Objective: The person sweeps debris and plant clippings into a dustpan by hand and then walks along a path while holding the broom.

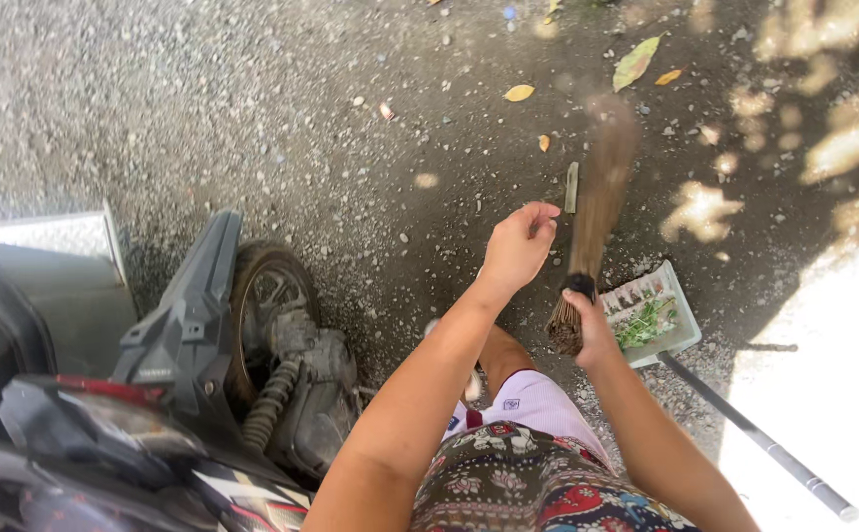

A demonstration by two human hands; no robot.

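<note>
My right hand (594,331) grips the bound base of a stick broom (597,212), whose bristles point away from me and are blurred over the ground. My left hand (519,242) hovers just left of the broom with fingers loosely curled, holding nothing. A pale dustpan (683,323) with green scraps and litter lies on the ground right beside my right hand; its long dark handle (757,439) runs toward the lower right. Dry leaves (635,62) lie scattered on the gravel beyond the broom.
The rear of a parked motorbike (193,365), with its wheel (264,296) and engine parts, fills the lower left. A metal plate (50,234) sits at the far left. Rough gravel ground spreads ahead; a bright sunlit patch (833,384) lies at the right.
</note>
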